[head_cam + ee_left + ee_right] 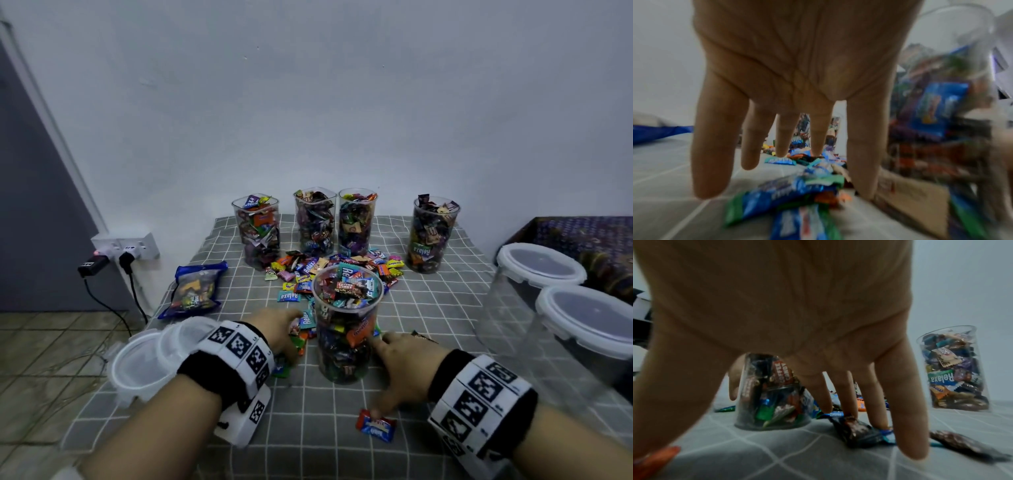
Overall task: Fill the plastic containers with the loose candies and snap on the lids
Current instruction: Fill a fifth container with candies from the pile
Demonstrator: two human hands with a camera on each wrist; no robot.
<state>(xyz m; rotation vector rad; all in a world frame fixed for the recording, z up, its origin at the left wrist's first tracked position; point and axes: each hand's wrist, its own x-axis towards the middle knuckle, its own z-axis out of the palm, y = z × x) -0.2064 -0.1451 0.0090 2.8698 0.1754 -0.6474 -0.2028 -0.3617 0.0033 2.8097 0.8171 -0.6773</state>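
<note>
**Both my hands down beside the full jar**

I work on a grey checked cloth point(445, 308) that covers the table, and behind it stands a plain white wall point(342, 102). At 9 o'clock there is a socket point(137, 247) with black plugs. Four jars point(315, 219) of sweets stand in a row at 12 o'clock, and loose candies point(308, 270) lie in front of them. Two closed containers point(541, 270) stand at 3 o'clock, and spare lids point(137, 363) lie at 8 o'clock.

The front jar point(346, 325) is in the middle, full and without lid. My left hand point(281, 329) is at its left side, fingers straight and spread, tips down on wrappers. My right hand point(404, 366) is at its right side, also released and spread, the thumb on a red candy point(376, 425).
</note>
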